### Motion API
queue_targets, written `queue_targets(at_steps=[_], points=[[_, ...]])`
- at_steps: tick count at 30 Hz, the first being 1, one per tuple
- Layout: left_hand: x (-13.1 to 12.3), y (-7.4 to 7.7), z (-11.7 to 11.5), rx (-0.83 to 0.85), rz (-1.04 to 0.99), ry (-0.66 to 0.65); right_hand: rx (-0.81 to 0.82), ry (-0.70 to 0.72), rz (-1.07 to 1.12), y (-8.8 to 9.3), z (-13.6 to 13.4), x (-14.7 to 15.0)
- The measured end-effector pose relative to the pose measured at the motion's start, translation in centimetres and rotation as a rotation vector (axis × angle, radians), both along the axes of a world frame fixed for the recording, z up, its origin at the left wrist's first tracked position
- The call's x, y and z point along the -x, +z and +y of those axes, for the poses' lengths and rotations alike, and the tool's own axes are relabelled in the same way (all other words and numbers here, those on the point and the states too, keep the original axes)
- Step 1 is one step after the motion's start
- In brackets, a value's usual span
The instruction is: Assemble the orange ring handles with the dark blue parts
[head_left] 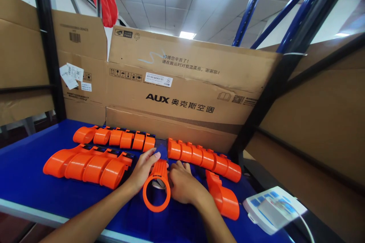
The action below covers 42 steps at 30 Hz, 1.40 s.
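Nearby, orange bands (94,167) flank left hand (145,166) gripping ringed piece (159,169), right hand (183,183) curled, its hold unclear

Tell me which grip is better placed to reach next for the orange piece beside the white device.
Likely the right grip: it is nearer the orange piece, with its forearm on that side. The left grip is farther off and holds the ringed orange part. Whether the right grip holds anything is unclear.

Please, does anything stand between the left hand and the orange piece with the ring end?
Nothing visible does: the left hand holds the ring-ended orange piece, its thumb directly on the blue section at the far end.
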<state>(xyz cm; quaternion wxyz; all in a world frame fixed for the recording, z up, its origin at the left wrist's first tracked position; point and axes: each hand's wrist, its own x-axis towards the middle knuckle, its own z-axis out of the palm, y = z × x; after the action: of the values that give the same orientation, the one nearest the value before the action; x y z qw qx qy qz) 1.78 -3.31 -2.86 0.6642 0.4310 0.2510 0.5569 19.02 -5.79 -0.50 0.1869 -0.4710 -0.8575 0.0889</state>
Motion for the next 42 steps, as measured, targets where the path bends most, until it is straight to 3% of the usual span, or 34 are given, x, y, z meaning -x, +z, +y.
queue_targets(at_steps=[6, 16, 21, 26, 32, 39, 42], points=[[0.0, -0.1, -0.1, -0.024, 0.009, 0.032, -0.123, -0.11, 0.029, 0.3, 0.6, -0.5], [-0.3, -0.2, 0.5, -0.158, 0.107, 0.147, -0.061, -0.334, 0.375, 0.5, 2.5, -1.8], [-0.5, -0.1, 0.1, -0.115, 0.143, 0.047, 0.02, -0.222, 0.6, 0.6, 2.7, -1.9], [-0.6, -0.4, 0.0, -0.024, 0.003, -0.001, 0.137, -0.008, 0.823, 1.6, 2.5, -1.9], [-0.6, -1.3, 1.1, -0.015, -0.117, -0.048, 0.201, 0.068, 0.69, 2.1, 1.4, -1.3], [-0.8, -0.8, 1.2, -0.047, -0.127, 0.012, 0.225, 0.083, 0.7, 2.1, 1.5, -1.1], [-0.8, -0.5, 0.8, -0.06, -0.109, 0.105, 0.193, 0.063, 0.78, 2.0, 1.5, -0.9]])
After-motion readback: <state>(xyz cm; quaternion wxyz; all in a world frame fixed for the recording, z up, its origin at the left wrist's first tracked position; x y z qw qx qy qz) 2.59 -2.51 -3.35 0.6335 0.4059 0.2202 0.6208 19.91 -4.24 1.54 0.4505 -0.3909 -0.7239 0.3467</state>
